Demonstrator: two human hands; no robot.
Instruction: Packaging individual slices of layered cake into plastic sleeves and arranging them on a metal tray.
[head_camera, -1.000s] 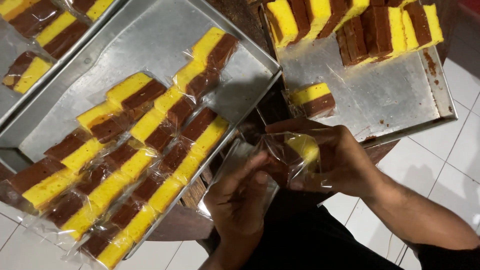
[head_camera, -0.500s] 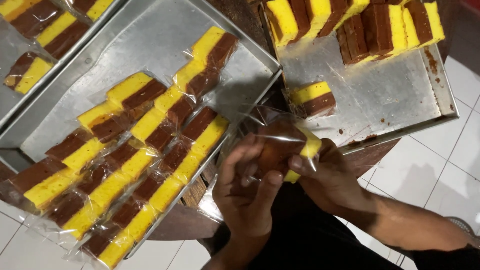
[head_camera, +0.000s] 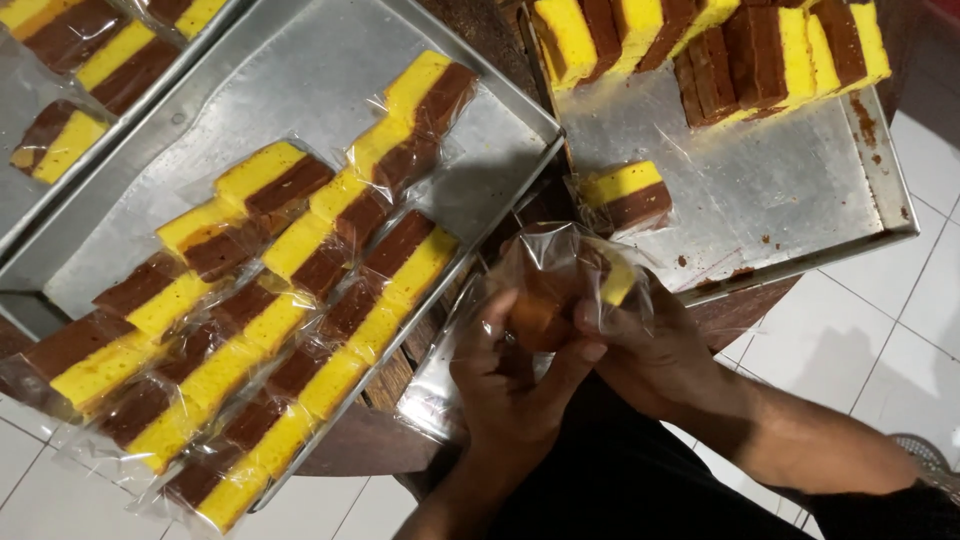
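Note:
Both of my hands hold one yellow-and-brown cake slice (head_camera: 610, 283) inside a clear plastic wrapper (head_camera: 552, 258), low in the middle of the view. My left hand (head_camera: 520, 385) grips the wrapper from below. My right hand (head_camera: 650, 345) holds its right side, fingers curled around it. Most of the slice is hidden by plastic and fingers. One unwrapped slice (head_camera: 625, 195) lies just above my hands on the right metal tray (head_camera: 790, 200).
Several unwrapped cake slices (head_camera: 720, 45) stand at the right tray's far edge. A middle metal tray (head_camera: 300, 80) carries rows of wrapped slices (head_camera: 270, 320). Another tray (head_camera: 30, 190) with wrapped slices sits at top left. A dark wooden table edge and white floor tiles lie below.
The slice has gone deeper into the wrapper, and my hands have closed tighter around it and shifted slightly left. The trays have not moved.

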